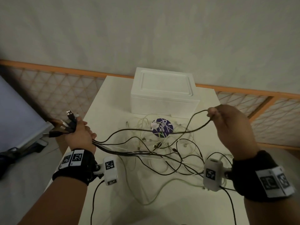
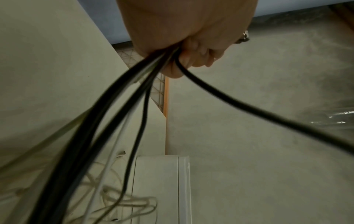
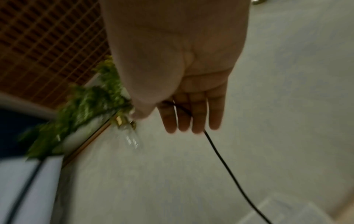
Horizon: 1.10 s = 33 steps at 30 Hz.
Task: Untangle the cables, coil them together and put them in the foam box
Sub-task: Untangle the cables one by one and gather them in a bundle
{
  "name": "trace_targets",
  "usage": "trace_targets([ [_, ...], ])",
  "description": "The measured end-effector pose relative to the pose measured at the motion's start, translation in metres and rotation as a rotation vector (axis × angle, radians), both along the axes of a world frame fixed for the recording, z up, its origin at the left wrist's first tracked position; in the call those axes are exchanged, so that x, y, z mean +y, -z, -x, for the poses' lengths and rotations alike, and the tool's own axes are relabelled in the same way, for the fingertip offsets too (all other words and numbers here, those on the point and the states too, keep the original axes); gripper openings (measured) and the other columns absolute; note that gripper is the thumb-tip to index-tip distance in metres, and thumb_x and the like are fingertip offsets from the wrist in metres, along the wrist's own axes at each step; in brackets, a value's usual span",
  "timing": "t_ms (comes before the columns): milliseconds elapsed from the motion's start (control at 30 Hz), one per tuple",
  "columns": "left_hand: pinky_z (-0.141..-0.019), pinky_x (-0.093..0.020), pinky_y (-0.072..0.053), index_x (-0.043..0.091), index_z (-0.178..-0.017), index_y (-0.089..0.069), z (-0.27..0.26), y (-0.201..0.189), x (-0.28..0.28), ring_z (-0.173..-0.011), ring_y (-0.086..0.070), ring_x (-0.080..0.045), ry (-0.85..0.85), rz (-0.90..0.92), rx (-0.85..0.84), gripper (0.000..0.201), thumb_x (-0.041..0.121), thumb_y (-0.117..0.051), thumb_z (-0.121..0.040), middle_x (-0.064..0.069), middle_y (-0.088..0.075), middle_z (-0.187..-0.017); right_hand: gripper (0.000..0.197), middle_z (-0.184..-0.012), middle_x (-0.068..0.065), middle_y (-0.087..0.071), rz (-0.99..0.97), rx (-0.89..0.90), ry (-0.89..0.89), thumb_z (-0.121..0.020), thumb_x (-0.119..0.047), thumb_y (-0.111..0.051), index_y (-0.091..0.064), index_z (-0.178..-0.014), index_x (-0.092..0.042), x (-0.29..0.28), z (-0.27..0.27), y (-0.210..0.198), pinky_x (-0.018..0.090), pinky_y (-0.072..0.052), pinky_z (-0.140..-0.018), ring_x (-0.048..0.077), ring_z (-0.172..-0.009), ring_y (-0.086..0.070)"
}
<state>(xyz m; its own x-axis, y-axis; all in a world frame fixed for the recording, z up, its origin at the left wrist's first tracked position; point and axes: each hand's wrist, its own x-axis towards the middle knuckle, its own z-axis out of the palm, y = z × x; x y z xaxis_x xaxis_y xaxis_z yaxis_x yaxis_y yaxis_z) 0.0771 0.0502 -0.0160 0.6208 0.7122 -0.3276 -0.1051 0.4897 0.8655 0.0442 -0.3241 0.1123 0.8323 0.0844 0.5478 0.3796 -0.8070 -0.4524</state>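
My left hand (image 1: 82, 133) is gripping a bundle of cables (image 1: 113, 147); my right hand (image 1: 230, 125) is pinching one black cable (image 1: 198, 125) above the tangle (image 1: 162, 148).

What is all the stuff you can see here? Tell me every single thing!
foam box: one, white, lid on, far end of the table
table: one, cream, under everything
tangled cables: many, black and white, spread on the table in front of the box
purple disc: one, purple with white print, under the cables near the box
cable bundle: several plug ends, black and white, gripped in the left hand
black cable: one, pinched in the right hand
wrist cameras: two, white, on black straps
left hand: grips the bundle
right hand: raised, pinching the cable
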Motion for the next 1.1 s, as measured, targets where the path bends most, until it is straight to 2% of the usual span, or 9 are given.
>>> trace_targets([
  [133,-0.039,-0.018,-0.024,0.016,-0.067,-0.049,0.001,-0.001,-0.007,-0.038,-0.027,-0.007,0.063,-0.026,-0.043,0.035,0.036,-0.058,-0.095,0.009,-0.035,-0.042,0.031,-0.089,0.020,-0.058,0.133,-0.439,0.096,-0.098,-0.023,-0.052,-0.060,-0.080,0.000,0.009,0.013,-0.005,0.034,-0.042,-0.074,0.034,-0.085,-0.054],
  [267,-0.040,-0.020,-0.025,0.014,-0.066,-0.050,0.005,-0.010,-0.021,-0.038,-0.026,-0.009,0.143,-0.031,-0.066,0.036,0.033,-0.057,-0.096,0.008,-0.034,-0.041,0.018,-0.112,0.015,-0.055,-0.024,-0.565,0.083,-0.098,-0.015,-0.052,-0.056,-0.089,0.001,0.019,0.021,-0.018,0.016,-0.040,-0.088,0.032,-0.101,-0.055],
  [367,-0.041,-0.021,-0.026,0.013,-0.066,-0.051,0.009,-0.015,-0.028,-0.038,-0.028,-0.009,0.184,-0.036,-0.071,0.035,0.032,-0.058,-0.096,0.008,-0.035,-0.041,0.009,-0.126,0.005,-0.044,-0.010,-0.605,-0.002,-0.095,-0.010,-0.056,-0.056,-0.095,-0.001,0.026,0.025,-0.019,0.037,-0.049,-0.094,0.037,-0.111,-0.055],
  [467,-0.040,-0.020,-0.025,0.012,-0.068,-0.052,0.010,-0.018,-0.029,-0.037,-0.027,-0.008,0.228,-0.026,-0.086,0.034,0.030,-0.058,-0.096,0.008,-0.035,-0.040,0.014,-0.114,0.017,-0.062,0.011,-0.471,-0.004,-0.095,-0.008,-0.055,-0.061,-0.103,0.002,0.034,0.025,-0.009,0.024,-0.045,-0.093,0.028,-0.104,-0.059],
  [600,-0.039,-0.019,-0.024,0.012,-0.067,-0.051,0.013,-0.020,-0.029,-0.037,-0.025,-0.008,0.287,-0.026,-0.098,0.035,0.028,-0.056,-0.097,0.009,-0.032,-0.040,0.030,-0.080,-0.011,-0.063,-0.113,-0.062,0.035,-0.099,-0.032,-0.044,-0.050,-0.124,-0.016,0.043,0.026,0.006,0.013,-0.042,-0.067,0.000,-0.074,-0.060],
  [800,-0.040,-0.018,-0.021,0.009,-0.068,-0.052,0.017,-0.016,-0.034,-0.035,-0.025,-0.006,0.406,-0.127,-0.077,0.033,0.024,-0.057,-0.097,0.008,-0.033,-0.040,0.028,-0.085,0.017,-0.063,0.212,-0.367,0.277,-0.099,-0.030,-0.048,-0.064,-0.092,-0.009,0.034,0.048,-0.037,0.038,-0.037,-0.067,0.035,-0.077,-0.053],
  [967,-0.040,-0.019,-0.023,0.010,-0.069,-0.054,0.015,-0.012,-0.038,-0.037,-0.029,-0.006,0.436,-0.124,-0.047,0.031,0.024,-0.058,-0.096,0.008,-0.037,-0.041,0.031,-0.099,0.008,-0.062,0.196,-0.276,0.552,-0.092,-0.062,-0.043,-0.050,-0.103,-0.033,0.021,0.062,-0.063,0.051,-0.045,-0.079,0.039,-0.094,-0.056],
  [1033,-0.040,-0.020,-0.024,0.010,-0.069,-0.055,0.013,-0.013,-0.037,-0.038,-0.030,-0.007,0.437,-0.111,-0.034,0.031,0.026,-0.059,-0.096,0.007,-0.038,-0.043,0.019,-0.105,0.005,-0.059,0.285,-0.302,0.510,-0.089,-0.046,-0.056,-0.055,-0.098,-0.029,0.024,0.065,-0.060,0.052,-0.044,-0.079,0.040,-0.097,-0.054],
  [1100,-0.040,-0.020,-0.025,0.012,-0.068,-0.054,0.012,-0.016,-0.037,-0.039,-0.031,-0.007,0.429,-0.099,-0.029,0.032,0.027,-0.059,-0.096,0.007,-0.040,-0.044,0.029,-0.111,0.002,-0.057,0.495,-0.074,0.499,-0.076,-0.029,-0.067,-0.060,-0.104,-0.028,0.026,0.063,-0.052,0.051,-0.042,-0.086,0.036,-0.102,-0.051],
])
